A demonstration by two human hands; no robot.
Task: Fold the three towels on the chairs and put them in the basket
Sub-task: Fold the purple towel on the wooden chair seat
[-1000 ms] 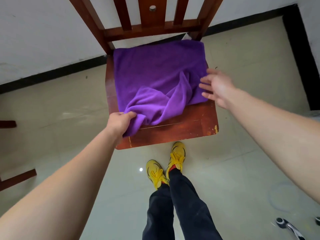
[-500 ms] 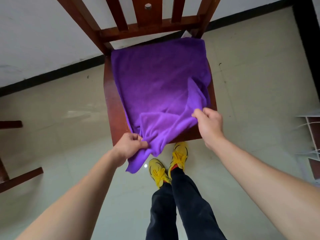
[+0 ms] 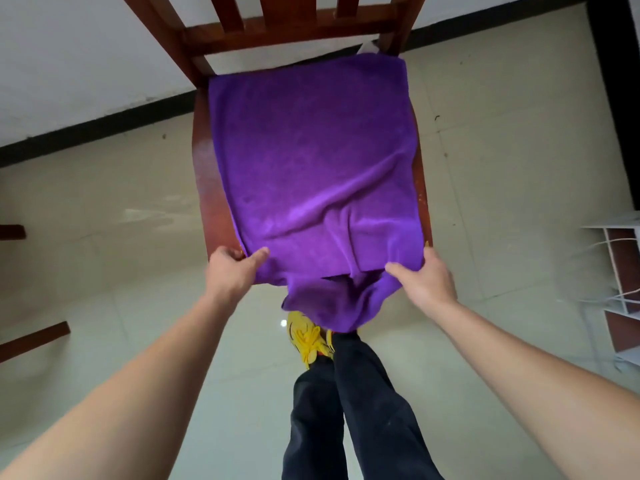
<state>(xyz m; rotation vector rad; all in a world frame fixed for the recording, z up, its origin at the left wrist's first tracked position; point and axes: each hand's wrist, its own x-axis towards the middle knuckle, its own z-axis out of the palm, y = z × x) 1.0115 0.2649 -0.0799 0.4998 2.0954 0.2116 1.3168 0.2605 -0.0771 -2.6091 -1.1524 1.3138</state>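
Found a purple towel (image 3: 311, 161) spread over the seat of a wooden chair (image 3: 207, 188), covering most of it and leaving a strip of bare wood along the left edge and a thinner one along the right. Noted the far edge lying close under the slatted backrest, with a small white tag (image 3: 369, 48) showing at the far right corner. Recorded shallow creases running across the near half. Found the left hand (image 3: 232, 271) gripping the near left corner at the front of the seat, thumb lying on top of the cloth, fingers curled at the edge. Found the right hand (image 3: 426, 282) gripping the near right corner likewise, thumb on top and fingers tucked out of sight beneath. Noted a loose fold of the same cloth hanging off the front edge between the two hands, drooping over a yellow shoe (image 3: 306, 337). Recorded dark trousers (image 3: 346, 410) below, both legs close together in front of the chair. Observed pale floor tiles (image 3: 502, 168) all round, and a white wall (image 3: 86, 64) with a black skirting (image 3: 86, 133) behind. Noted a white wire rack (image 3: 620, 271) at the right border and dark wooden parts (image 3: 31, 337) of other furniture at the left border, both well apart from the chair.
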